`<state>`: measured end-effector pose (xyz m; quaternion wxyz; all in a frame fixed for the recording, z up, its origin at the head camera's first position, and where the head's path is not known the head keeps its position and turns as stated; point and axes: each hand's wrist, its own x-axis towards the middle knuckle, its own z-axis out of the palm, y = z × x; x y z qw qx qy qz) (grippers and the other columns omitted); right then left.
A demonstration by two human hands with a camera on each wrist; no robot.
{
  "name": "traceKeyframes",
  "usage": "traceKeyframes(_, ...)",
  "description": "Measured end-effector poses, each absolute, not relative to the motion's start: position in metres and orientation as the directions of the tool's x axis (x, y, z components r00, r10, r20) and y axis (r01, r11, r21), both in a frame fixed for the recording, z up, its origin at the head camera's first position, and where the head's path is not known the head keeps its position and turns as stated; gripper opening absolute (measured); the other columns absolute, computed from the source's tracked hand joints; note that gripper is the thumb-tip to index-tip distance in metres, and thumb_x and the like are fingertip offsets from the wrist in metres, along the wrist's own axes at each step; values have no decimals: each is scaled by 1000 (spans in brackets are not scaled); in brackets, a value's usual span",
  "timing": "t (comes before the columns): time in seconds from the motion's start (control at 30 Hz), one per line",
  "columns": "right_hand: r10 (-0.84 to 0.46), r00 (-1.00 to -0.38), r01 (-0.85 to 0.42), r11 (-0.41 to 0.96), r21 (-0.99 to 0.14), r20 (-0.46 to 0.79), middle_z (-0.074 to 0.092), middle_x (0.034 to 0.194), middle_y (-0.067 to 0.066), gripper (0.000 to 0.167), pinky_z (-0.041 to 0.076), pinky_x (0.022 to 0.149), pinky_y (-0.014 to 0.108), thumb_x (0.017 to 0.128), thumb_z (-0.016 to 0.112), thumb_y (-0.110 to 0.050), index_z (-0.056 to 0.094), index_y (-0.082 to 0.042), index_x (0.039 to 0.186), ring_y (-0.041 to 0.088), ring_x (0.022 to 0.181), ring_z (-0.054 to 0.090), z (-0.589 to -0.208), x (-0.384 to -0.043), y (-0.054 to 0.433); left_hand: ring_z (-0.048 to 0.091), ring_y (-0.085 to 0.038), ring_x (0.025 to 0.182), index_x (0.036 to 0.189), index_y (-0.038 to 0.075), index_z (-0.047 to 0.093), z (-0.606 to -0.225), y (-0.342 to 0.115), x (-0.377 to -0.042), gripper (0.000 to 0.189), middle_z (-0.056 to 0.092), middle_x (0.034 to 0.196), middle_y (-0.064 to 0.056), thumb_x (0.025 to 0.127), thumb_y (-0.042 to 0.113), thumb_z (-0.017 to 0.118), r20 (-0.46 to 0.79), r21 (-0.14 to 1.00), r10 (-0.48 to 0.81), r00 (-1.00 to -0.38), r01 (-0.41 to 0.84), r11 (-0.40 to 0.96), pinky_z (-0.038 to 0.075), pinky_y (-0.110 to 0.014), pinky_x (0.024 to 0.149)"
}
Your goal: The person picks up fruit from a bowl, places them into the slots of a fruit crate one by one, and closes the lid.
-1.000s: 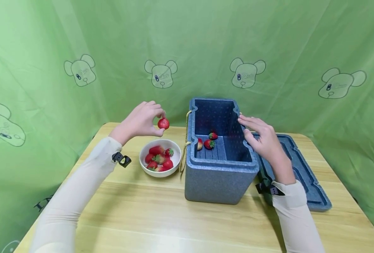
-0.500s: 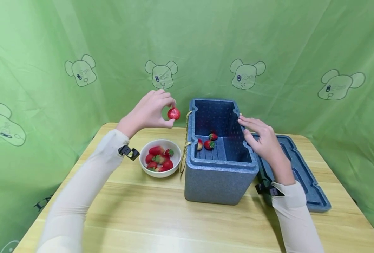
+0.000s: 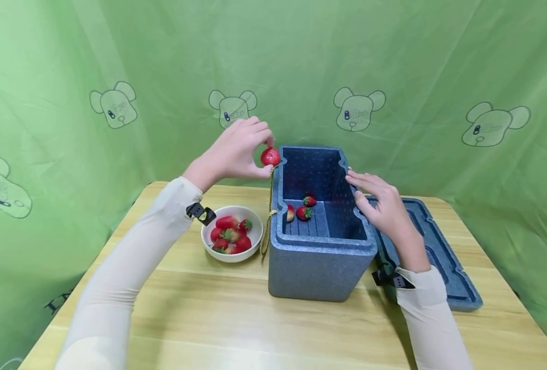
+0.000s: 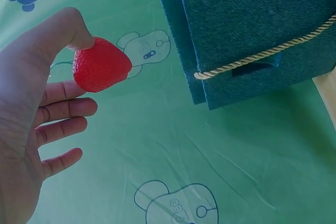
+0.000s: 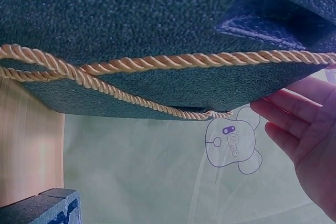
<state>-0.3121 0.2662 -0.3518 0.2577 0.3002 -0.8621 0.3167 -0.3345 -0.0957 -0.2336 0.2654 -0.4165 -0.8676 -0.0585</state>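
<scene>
Between thumb and fingertips, my left hand [image 3: 238, 151] pinches a red strawberry [image 3: 270, 156] just beside the upper left rim of a blue-grey foam box [image 3: 321, 270]. In the left wrist view the strawberry [image 4: 101, 65] hangs in the air, its tip pointing at the box, the other fingers spread loosely. My right hand [image 3: 384, 208] rests with straight fingers on the box's right rim. Several strawberries lie near: a few inside the box, one a strawberry [image 3: 303, 213] with green leaves, and more in a white bowl [image 3: 233, 258] left of the box.
The box's lid [image 3: 444, 252] lies on the table at the right, under my right forearm. A twisted gold rope [image 5: 157, 62] runs along the box's side. A green printed curtain [image 3: 291, 61] stands behind the wooden table [image 3: 218, 329].
My left hand has risen and moved right with the strawberry, from above the bowl to the box's left rim. The right hand stays on the right rim.
</scene>
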Motion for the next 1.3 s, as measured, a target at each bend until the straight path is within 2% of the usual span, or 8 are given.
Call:
traceKeyframes(0.2, -357, -675, -689, 619, -378, 645, 62, 143, 12, 37, 32, 121, 28, 100, 57, -13, 67, -10, 135, 37, 135, 55, -351, -312, 267, 51, -24, 96, 101, 11, 66, -231, -84, -336, 37, 65, 102, -3, 78, 39, 68, 479, -121, 709, -517, 761, 637, 41, -38, 84)
traceKeyframes(0.6, -354, -681, -681, 630, -375, 641, 62, 144, 10, 36, 33, 121, 30, 100, 57, -14, 67, -10, 135, 36, 135, 55, -355, -310, 266, 50, -23, 98, 101, 12, 65, -232, -61, -335, 35, 63, 101, -2, 81, 41, 66, 413, -181, 762, -499, 775, 606, 41, -39, 89)
traceKeyframes(0.9, -358, -659, -698, 619, -360, 661, 63, 142, 12, 36, 32, 121, 26, 99, 57, -12, 67, -9, 134, 38, 133, 57, -353, -312, 266, 49, -23, 99, 102, 13, 64, -226, -47, -338, 35, 61, 101, -2, 81, 40, 65, 370, -245, 795, -482, 774, 584, 41, -40, 91)
traceKeyframes(1.3, -350, -685, -677, 630, -380, 639, 61, 144, 10, 37, 33, 122, 33, 100, 57, -14, 67, -11, 135, 35, 136, 55, -353, -311, 267, 48, -26, 100, 101, 11, 60, -229, -33, -338, 36, 58, 104, -4, 82, 40, 64, 298, -338, 849, -436, 784, 521, 41, -42, 92)
